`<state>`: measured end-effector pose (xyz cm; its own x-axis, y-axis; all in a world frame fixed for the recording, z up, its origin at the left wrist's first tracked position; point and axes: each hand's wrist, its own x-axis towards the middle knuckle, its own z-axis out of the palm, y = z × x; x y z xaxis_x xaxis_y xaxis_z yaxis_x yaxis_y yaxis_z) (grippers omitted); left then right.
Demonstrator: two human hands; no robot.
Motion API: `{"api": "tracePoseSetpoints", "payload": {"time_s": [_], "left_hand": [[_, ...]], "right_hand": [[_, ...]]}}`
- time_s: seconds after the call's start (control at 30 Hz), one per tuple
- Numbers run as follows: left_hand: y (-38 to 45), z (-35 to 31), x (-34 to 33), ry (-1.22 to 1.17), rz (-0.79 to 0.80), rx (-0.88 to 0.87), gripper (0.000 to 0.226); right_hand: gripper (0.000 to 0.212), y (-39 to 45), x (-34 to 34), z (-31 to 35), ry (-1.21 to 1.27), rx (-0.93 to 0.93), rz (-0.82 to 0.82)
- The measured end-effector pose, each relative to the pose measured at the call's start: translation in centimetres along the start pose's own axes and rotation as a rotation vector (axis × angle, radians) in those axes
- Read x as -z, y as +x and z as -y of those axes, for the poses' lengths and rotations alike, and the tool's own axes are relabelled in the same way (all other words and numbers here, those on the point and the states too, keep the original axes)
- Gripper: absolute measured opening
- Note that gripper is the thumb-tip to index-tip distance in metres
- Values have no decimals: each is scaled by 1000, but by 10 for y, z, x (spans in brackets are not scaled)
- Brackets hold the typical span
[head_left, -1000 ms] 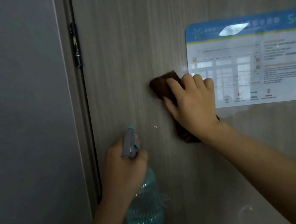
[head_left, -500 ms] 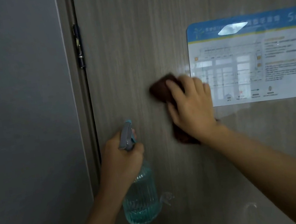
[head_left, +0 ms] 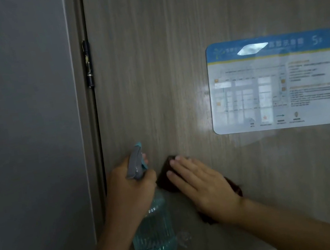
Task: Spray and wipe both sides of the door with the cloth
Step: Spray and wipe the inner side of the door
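Pressing brown cloth (head_left: 164, 180) flat under spread right hand (head_left: 200, 181), lower centre; left hand (head_left: 127, 192) grips spray bottle (head_left: 153, 233) just beside; unwiped door (head_left: 161, 61) probably lies above.

Glossy blue-topped notice (head_left: 275, 82), black hinge (head_left: 88, 63), grey wall (head_left: 24, 135)

On the door (head_left: 161, 61) in front of you hangs a laminated notice (head_left: 275, 82) with a blue top band. The only mark you can make out is a large "5" followed by a small character at the right end of that band. The band's white heading, the floor-plan labels, the orange-headed paragraphs and the bottom legend captions are too blurred to read.
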<state>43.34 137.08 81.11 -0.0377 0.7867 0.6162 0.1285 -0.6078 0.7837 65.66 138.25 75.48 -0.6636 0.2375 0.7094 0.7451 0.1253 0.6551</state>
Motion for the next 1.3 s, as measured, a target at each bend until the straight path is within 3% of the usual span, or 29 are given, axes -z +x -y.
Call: {"api": "tracePoseSetpoints", "payload": {"time_s": [0.23, 0.33, 0.37, 0.43, 0.6, 0.67, 0.7, 0.8, 0.93, 1.03, 1.13, 1.3], "left_hand": [[9, -12, 2, -33, -25, -31, 36], [8, -13, 1, -31, -22, -40, 15], [8, -11, 1, -28, -19, -39, 9], [7, -8, 0, -22, -23, -42, 19], [-1, 3, -2, -39, -27, -20, 19], [-8, 9, -2, -26, -18, -2, 12], [-11, 13, -2, -19, -21, 10, 25], [-22, 21, -1, -5, -17, 56, 32], [-32, 31, -3, 9, -11, 74, 13], [-41, 43, -5, 46, -3, 56, 10], [-55, 57, -8, 62, 19, 90, 23], [-93, 94, -14, 112, 2, 133, 16]], "right_hand": [[47, 154, 50, -144, -68, -396, -308], [45, 180, 52, -159, -79, -464, -342], [46, 179, 50, -155, -86, -465, -344], [53, 163, 45, -138, -71, -407, -300], [85, 59, 22, -39, 2, -139, 90], [72, 12, 9, -10, -32, -7, 176], [62, -4, 7, -4, -29, 40, 193], [54, 1, 17, -18, -4, 22, 154], [63, 66, 31, -66, -42, -296, -75], [60, 87, 30, -74, -47, -407, -167], [57, 62, 14, -41, 4, -377, -185], [46, -41, -11, 39, 50, -153, -37]]}}
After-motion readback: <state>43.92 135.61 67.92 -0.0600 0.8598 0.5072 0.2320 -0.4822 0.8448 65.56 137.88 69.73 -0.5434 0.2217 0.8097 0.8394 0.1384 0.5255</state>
